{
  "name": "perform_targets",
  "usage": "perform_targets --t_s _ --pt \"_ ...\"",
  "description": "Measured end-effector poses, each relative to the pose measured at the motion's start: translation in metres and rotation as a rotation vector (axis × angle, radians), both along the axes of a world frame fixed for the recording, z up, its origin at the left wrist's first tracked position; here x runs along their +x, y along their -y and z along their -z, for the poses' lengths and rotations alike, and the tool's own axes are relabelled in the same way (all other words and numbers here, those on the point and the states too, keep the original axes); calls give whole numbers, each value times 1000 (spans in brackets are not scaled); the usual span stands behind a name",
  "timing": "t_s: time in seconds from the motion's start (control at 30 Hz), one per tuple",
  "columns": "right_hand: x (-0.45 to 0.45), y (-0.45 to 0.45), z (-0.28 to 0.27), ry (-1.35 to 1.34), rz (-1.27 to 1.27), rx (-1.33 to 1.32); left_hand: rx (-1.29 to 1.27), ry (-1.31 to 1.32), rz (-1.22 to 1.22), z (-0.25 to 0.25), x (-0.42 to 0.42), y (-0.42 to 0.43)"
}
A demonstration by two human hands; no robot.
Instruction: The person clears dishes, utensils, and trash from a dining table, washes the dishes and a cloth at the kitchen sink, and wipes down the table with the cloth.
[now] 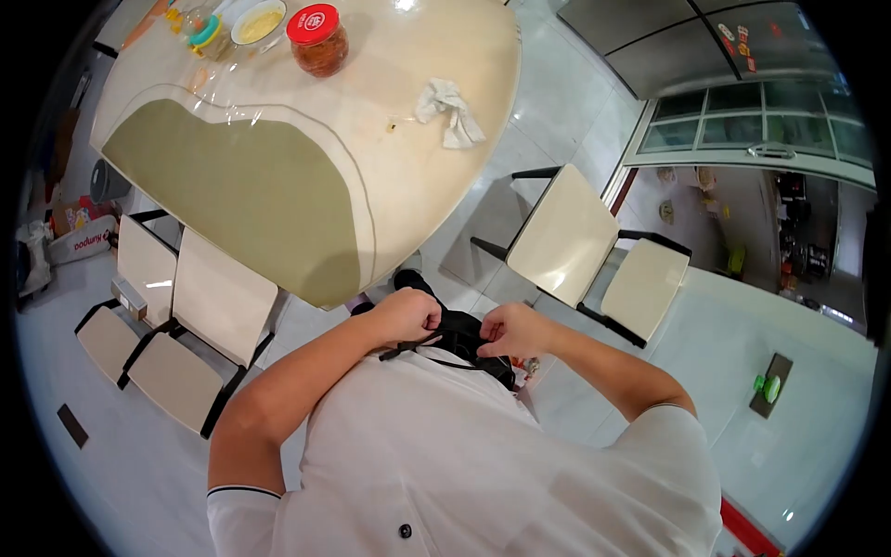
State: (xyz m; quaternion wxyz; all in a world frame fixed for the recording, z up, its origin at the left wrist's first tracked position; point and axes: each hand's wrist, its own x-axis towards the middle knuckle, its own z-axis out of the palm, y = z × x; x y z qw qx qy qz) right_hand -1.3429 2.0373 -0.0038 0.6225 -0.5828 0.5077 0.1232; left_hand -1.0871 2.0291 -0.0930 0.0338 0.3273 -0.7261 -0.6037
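Note:
My left hand (pixel 411 314) is at my waist with its fingers curled in, just above a dark strap end or cord (pixel 401 350). Facing it, my right hand (pixel 513 330) has bent fingers pressed close together at the edge of black fabric (pixel 459 336). Whether that fabric is clothing or a bag I cannot tell. A thin black cord crosses it below the hands, along the hem of my white shirt (pixel 445 427). What either set of fingers pinches, if anything, is hidden or too small to name.
Ahead stands a table (pixel 436 46) with a red-lidded jar (pixel 318 42), a crumpled tissue (pixel 450 113), a bowl (pixel 258 22) and a bottle with a teal ring (pixel 206 33). Pale chairs stand left (pixel 223 297) and right (pixel 564 237). A glass-paned door (pixel 756 116) is at the right.

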Motion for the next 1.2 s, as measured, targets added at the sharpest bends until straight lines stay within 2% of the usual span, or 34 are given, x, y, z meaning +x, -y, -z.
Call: perform_targets --t_s 0.07,0.1,0.13,0.2,0.23,0.3,0.33,0.37,0.4,0.47,0.53,0.57,0.6,0.63,0.67,0.7,0.8,0.87,0.93,1.0,1.07,1.17,1.2 --pt "-5 1 10 -56 -93 -25 -135 -44 50 2 -7 1" --pt "-13 -9 29 -111 -169 -175 -218 -66 60 13 -11 -3" --pt "-14 -8 30 -75 -156 -164 -271 -121 47 15 -13 -3" --pt "-2 21 9 -75 -291 -48 -137 -107 18 10 -11 1" --pt "-2 36 13 1 -186 43 27 -90 -32 4 -5 2" --pt "14 97 14 14 -134 -125 287 -161 -156 -3 12 4" --pt "23 124 33 13 6 -469 230 -153 -261 -12 24 0" --pt "32 150 60 12 153 -806 317 -140 -433 -22 37 0" --pt "39 183 84 133 240 -1047 407 -126 -607 -29 51 -2" --pt "62 237 88 -50 211 -1478 430 -154 -998 -25 83 -13" --pt "75 282 128 41 174 -1403 286 -31 -1248 -15 119 -25" --pt "78 285 151 108 142 -1326 297 -23 -1255 -9 135 -37" --pt "84 282 170 106 139 -1323 237 -55 -1364 1 151 -44" --pt "96 279 179 19 86 -1418 175 -91 -1471 8 162 -48" --pt "107 277 187 -70 27 -1513 182 -100 -1473 15 172 -53" --pt "118 270 196 -78 13 -1510 185 -105 -1529 23 179 -62" --pt "180 222 183 -23 55 -1386 187 -73 -1596 43 191 -79" --pt "217 193 185 74 58 -1316 224 -187 -1685 50 194 -87" --pt "228 186 189 54 9 -1364 240 -198 -1684 54 199 -93" --pt "209 194 192 345 359 -1088 256 -228 -1672 58 206 -100" --pt "185 188 180 338 616 -1025 267 -239 -1685 64 216 -109" --pt "153 147 189 166 714 -1175 285 -237 -1712 77 230 -127" --pt "156 126 200 -125 691 -1309 288 -242 -1713 81 231 -133"
